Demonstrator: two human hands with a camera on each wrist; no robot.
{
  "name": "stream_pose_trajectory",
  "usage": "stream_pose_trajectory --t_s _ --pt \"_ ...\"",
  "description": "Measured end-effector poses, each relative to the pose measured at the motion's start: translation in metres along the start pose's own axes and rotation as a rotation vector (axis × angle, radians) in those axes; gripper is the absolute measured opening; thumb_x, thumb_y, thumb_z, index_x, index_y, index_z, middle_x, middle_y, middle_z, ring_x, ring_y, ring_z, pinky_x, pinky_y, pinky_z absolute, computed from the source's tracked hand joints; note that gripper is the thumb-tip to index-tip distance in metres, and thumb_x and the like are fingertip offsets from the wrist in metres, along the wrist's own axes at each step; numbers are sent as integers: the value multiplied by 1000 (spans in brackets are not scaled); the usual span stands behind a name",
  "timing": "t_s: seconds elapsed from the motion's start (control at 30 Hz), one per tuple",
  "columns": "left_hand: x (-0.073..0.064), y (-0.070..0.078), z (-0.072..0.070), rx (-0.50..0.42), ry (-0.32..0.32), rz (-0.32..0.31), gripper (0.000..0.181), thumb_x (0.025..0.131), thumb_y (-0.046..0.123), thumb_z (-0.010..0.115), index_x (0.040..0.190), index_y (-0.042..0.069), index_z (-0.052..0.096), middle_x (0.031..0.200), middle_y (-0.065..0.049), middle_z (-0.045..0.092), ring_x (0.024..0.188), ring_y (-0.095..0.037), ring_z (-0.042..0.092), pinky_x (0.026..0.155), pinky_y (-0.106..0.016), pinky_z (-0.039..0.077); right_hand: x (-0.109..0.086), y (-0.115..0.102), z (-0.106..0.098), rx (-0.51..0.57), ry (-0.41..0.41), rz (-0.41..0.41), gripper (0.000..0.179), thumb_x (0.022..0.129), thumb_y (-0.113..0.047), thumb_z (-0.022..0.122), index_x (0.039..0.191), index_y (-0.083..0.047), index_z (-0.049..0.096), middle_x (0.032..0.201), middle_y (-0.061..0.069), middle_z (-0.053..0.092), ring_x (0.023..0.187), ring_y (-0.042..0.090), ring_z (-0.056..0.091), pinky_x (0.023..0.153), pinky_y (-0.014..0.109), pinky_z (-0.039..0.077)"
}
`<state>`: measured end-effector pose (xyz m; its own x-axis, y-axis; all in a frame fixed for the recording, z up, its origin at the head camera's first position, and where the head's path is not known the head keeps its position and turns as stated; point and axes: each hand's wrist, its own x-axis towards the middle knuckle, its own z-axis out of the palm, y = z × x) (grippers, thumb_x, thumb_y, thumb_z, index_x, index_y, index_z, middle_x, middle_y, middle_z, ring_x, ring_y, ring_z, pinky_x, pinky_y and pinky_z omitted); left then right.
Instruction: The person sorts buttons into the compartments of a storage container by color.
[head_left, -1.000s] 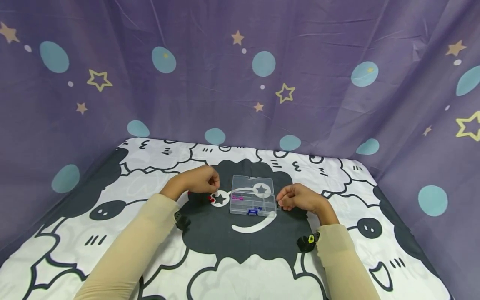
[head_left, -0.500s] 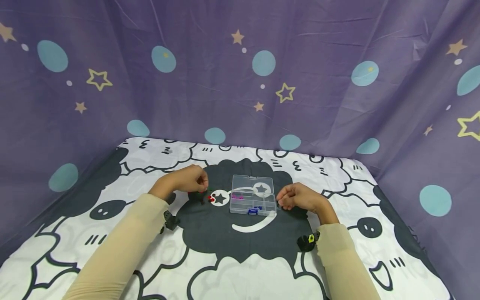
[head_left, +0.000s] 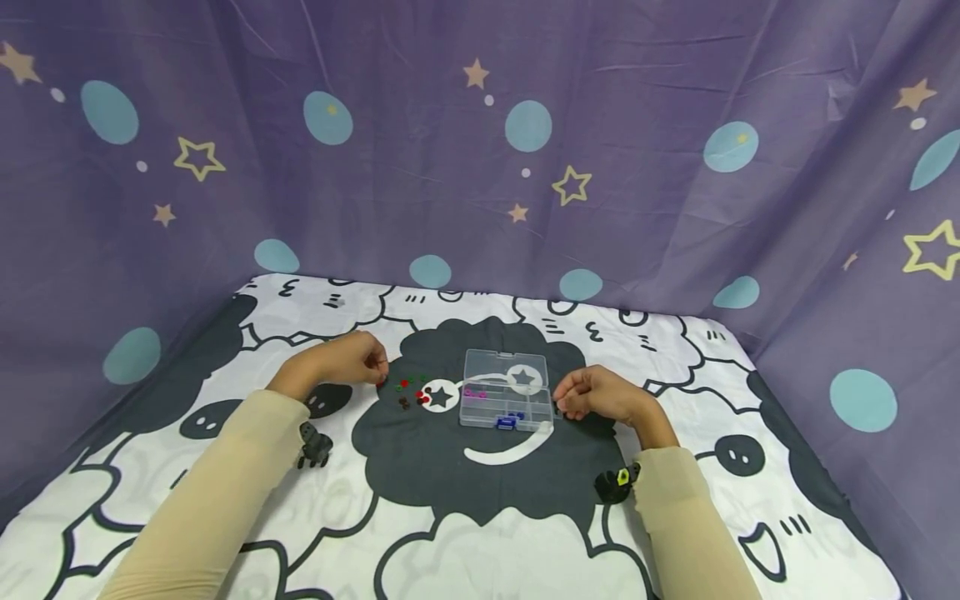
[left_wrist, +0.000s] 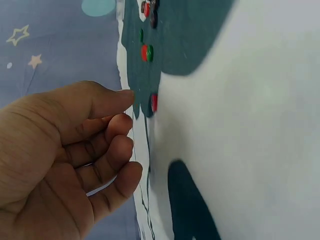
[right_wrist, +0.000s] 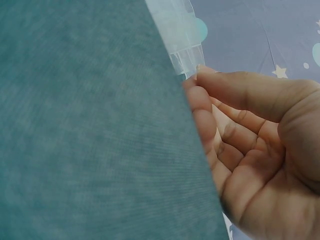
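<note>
My left hand (head_left: 343, 360) hovers at the left of the dark printed patch, fingers loosely curled. In the left wrist view, a red bead (left_wrist: 154, 102) lies just beyond the thumb tip, and nothing shows between the thumb and fingers. More small beads, red (head_left: 422, 397), green (head_left: 398, 387) and brown (head_left: 404, 403), are scattered on the cloth. A clear compartment box (head_left: 487, 413) lies with its lid raised, holding pink beads (head_left: 474, 393) and blue pieces (head_left: 514, 416). Beside its right edge rests my right hand (head_left: 600, 393), bent fingertips right at the box.
The table is covered by a white cloth (head_left: 495, 558) printed with dark sheep shapes. A purple curtain (head_left: 420, 200) with stars and blue ovals hangs behind and along both sides. Black wrist cameras (head_left: 315, 446) sit under both sleeves.
My left hand has moved left, away from the box and over the beads to the far-left red one, uncovering the green and brown beads. The right hand and the box have stayed put.
</note>
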<state>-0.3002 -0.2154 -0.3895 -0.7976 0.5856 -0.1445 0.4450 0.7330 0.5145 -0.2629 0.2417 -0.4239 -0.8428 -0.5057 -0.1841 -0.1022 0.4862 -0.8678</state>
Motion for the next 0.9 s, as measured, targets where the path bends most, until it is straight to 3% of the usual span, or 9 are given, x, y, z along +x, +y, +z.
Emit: stream_pose_trajectory --t_s 0.2,0.5,0.9 --pt "-4 -8 -1 -7 -6 -31 9 92 4 69 85 6 73 79 0 68 70 -13 55 66 -30 48 0 3 1 7 0 2 16 94 -1 66 109 7 69 91 10 73 78 21 67 72 34 57" --pt "-5 -19 1 5 -20 -28 11 92 2 68 85 8 74 78 2 68 68 -13 54 65 -31 47 0 2 1 13 -4 1 16 94 -2 68 108 6 69 91 10 73 78 21 67 72 34 57" --pt "-1 -21 3 -8 -33 -36 3 89 5 76 87 4 74 79 2 69 70 -13 57 67 -31 49 -1 0 2 15 -5 4 16 95 -2 67 108 6 69 91 9 73 78 21 67 72 35 57"
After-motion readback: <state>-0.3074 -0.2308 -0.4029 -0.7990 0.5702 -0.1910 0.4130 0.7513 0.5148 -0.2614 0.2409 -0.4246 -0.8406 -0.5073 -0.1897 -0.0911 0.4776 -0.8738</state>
